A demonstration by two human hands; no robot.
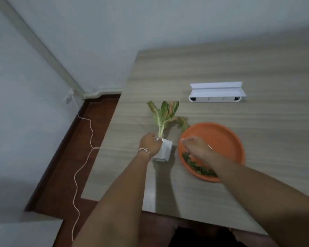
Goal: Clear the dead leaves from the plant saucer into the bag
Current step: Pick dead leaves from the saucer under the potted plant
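Note:
An orange plant saucer [227,139] lies on the wooden table, with dark green leaf bits [198,166] along its near-left rim. My right hand [196,147] hovers over the saucer's left part, fingers spread and pointing down at the leaves; whether it holds any is unclear. My left hand [150,144] grips the left side of a small white pot [165,151] that stands just left of the saucer. A plant [165,114] with pale green and reddish leaves rises from the pot. No bag is clearly recognisable.
A long white box-like object [216,94] with an open flap lies on the table behind the saucer. The table's left edge [103,139] drops to a red-brown floor, where a thin white cable [82,168] trails from the wall.

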